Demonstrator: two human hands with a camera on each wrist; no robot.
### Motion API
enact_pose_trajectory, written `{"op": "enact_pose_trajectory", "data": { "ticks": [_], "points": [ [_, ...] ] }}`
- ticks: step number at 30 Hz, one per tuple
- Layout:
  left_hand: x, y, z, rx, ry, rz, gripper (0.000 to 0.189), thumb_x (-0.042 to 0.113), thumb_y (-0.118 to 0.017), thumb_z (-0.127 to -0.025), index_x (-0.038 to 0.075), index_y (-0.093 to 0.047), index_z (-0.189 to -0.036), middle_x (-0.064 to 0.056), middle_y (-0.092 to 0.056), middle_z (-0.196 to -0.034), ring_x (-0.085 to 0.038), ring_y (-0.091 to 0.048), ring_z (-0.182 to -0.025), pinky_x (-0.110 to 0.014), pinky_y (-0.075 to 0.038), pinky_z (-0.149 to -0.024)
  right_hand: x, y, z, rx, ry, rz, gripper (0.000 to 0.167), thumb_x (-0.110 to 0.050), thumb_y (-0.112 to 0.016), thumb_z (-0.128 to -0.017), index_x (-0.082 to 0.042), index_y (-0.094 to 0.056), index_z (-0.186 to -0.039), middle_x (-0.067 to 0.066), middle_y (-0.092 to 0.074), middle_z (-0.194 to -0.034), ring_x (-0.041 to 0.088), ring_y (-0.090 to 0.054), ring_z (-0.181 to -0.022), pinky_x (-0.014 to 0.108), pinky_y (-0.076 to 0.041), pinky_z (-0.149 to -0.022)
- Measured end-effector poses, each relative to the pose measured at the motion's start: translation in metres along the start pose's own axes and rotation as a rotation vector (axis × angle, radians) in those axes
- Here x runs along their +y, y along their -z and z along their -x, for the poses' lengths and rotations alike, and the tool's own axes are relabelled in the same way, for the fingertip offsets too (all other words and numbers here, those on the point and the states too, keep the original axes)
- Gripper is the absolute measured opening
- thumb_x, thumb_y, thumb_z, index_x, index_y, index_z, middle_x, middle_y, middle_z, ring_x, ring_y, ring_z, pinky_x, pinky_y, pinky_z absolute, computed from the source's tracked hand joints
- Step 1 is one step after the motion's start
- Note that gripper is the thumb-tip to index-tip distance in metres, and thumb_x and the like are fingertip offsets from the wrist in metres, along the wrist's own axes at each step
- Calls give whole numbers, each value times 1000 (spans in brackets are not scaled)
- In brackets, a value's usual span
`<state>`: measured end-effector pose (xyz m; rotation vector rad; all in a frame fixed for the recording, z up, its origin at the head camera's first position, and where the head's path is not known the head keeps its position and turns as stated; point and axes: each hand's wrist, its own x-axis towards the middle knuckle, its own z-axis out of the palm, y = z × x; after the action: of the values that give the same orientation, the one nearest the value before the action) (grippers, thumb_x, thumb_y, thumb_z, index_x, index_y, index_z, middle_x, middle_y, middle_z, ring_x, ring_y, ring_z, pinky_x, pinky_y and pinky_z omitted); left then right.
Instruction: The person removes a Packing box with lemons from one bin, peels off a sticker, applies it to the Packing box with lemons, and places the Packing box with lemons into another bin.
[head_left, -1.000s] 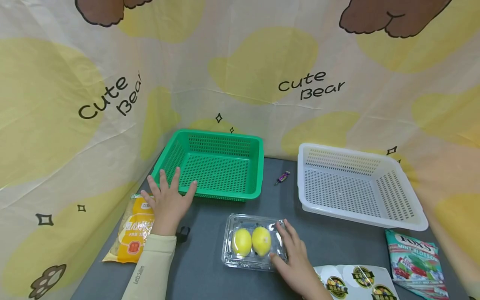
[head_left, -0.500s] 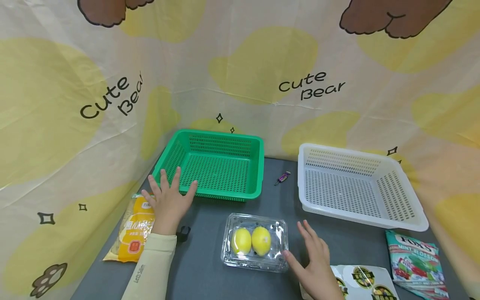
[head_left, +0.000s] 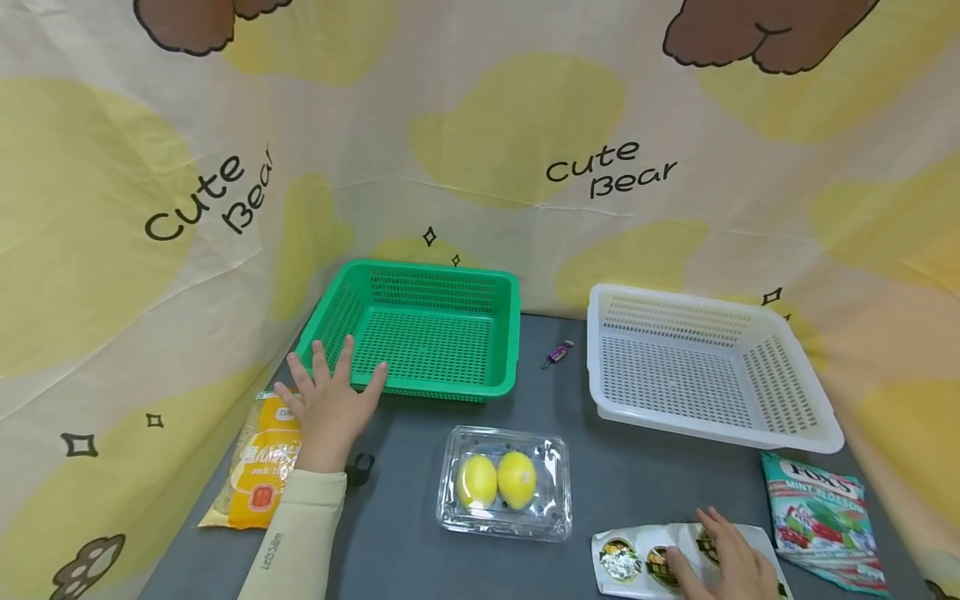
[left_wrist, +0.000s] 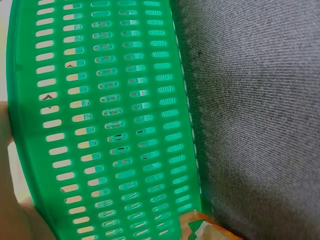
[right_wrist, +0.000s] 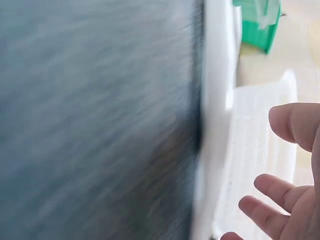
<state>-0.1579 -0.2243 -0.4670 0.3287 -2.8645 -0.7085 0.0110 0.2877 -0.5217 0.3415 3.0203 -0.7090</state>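
With fingers spread, my left hand (head_left: 330, 415) is at the near left edge of the green basket (head_left: 442, 392), beside a yellow bag (head_left: 264, 475). In the left wrist view the green basket's slotted wall (left_wrist: 112, 125) fills much of the frame. My right hand (head_left: 731, 560) hovers at a white sheet (head_left: 626, 560) with round black-and-gold stickers; whether it touches the sheet I cannot tell. In the right wrist view that hand's fingers (right_wrist: 262, 215) are apart and hold nothing. Between the hands lies a clear plastic box (head_left: 551, 500) with two lemons (head_left: 497, 481) in it.
A white basket (head_left: 708, 429) stands at the back right. Right of the sheet lies a teal candy bag (head_left: 825, 521). A small purple wrapped candy (head_left: 558, 353) lies between the baskets, and a patterned cloth (head_left: 480, 108) hangs behind the grey table (head_left: 405, 508).
My right hand has left the right side of the plastic box and moved right and nearer to the sticker sheet. My left hand keeps its place by the green basket.
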Motion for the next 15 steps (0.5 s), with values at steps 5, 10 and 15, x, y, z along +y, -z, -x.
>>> {"op": "enact_pose_trajectory", "data": {
  "ticks": [5,10,15],
  "points": [
    [2,1,1,-3,-2,1,92,76,-40,-101,20,-22,-171,-28,3,-174,-51,28,-152,-78,22,-109,21,-13,10,66,-11,57,80,-54,-76,-93,9,-60,-140,37,-54,-144,56,-53,-124,70,-31,-102],
    [2,4,2,-5,-1,0,92,76,-41,-102,19,-21,-171,-28,4,-174,-51,29,-152,-78,23,-109,24,-25,12,81,-23,62,76,-50,-81,-91,8,-64,-137,36,-55,-144,55,-54,-125,70,-29,-105],
    [2,4,1,-16,6,-3,94,78,-38,-101,20,-17,-172,-26,7,-174,-50,30,-152,-77,23,-109,26,-29,11,-12,-131,84,85,-65,-78,-87,0,-64,-142,33,-47,-153,63,-36,-134,74,-21,-111]
  ]
}}
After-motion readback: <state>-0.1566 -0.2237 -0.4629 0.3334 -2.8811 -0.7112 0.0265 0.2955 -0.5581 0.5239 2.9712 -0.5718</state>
